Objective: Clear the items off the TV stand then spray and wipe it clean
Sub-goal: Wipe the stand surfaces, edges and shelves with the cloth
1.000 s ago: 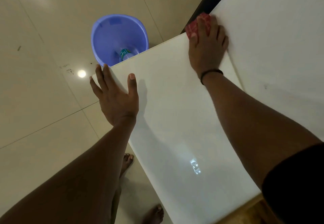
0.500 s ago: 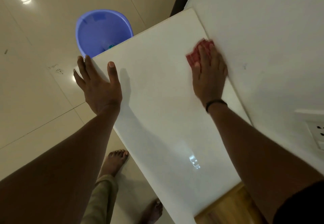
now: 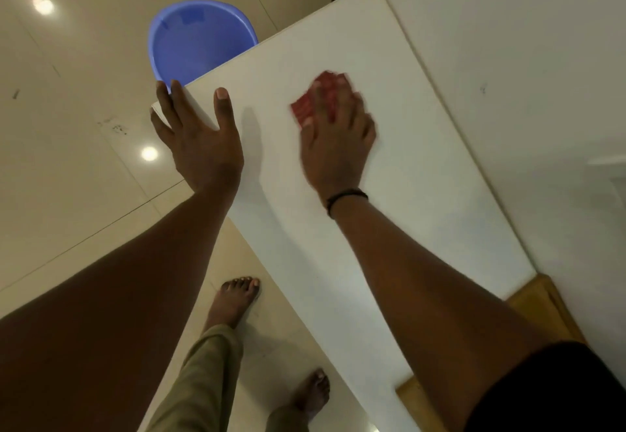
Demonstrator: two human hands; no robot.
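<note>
I think this is the wiping step. The right hand (image 3: pixel 338 137) lies flat, its grip wide open, pressing a red cloth (image 3: pixel 305 110) on the middle of the white stand (image 3: pixel 406 211). The left hand (image 3: pixel 200 140), fingers straight too, rests on the stand's corner and holds nothing. A blue bucket (image 3: pixel 189 42) sits on the floor by that corner. Next, the cloth likely needs to sweep the near part, pressed flat.

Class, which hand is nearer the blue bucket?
Left. The left hand rests on the corner of the TV stand right beside the blue bucket; the right hand presses the red cloth farther away.
</note>
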